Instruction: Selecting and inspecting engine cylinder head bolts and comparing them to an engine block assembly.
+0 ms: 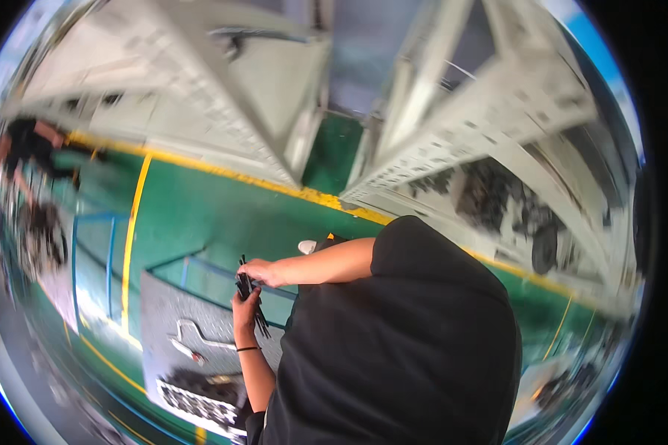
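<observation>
My left hand (246, 305), with a dark band at its wrist, is closed round a bundle of thin black rods (263, 323). The lower ends of the rods stick out beside the hand, and a few ends poke up above it. Right at the upper part of the bundle is my right hand (260, 272), its fingers closed together on the rods. Some of those fingers are hidden or too small to make out. Both hands are held over the edge of a grey tabletop (159, 304) with a blue frame.
On the tabletop lie a bent metal pipe (205, 343) and a metal part with a row of holes (194, 404). Pale perforated machine frames (453, 141) stand ahead, with dark parts (490, 196) inside. Yellow lines (135, 215) cross the green floor. Another person (33, 144) is at far left.
</observation>
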`<action>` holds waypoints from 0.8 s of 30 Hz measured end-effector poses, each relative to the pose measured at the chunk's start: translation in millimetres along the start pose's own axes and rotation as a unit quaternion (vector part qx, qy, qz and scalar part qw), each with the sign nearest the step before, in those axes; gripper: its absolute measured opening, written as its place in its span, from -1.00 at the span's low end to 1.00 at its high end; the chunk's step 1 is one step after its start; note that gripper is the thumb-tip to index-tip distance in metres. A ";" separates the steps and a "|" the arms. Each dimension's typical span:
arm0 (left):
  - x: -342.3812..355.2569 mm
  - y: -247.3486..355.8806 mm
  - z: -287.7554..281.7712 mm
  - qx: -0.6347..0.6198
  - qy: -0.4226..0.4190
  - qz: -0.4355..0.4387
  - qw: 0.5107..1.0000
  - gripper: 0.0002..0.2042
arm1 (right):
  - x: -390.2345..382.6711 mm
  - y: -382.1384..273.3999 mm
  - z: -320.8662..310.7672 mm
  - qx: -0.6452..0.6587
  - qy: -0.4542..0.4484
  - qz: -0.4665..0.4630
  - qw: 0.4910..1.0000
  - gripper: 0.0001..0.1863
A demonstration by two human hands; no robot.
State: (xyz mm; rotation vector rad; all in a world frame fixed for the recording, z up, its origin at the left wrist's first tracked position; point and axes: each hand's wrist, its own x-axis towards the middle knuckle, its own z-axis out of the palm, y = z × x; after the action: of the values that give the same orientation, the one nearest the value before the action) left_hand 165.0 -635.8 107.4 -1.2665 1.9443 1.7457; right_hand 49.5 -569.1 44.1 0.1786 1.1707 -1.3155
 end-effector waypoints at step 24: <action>-63.4 -14.0 162.3 0.309 -0.487 0.042 0.816 -0.74 | -217.9 151.3 -148.3 0.005 0.383 -0.270 0.883 -0.53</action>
State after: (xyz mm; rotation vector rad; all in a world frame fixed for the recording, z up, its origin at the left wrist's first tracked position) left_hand 154.6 -461.6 98.5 0.0045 1.6426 1.1875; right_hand 129.6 -276.4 62.1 0.4281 1.9852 -1.8141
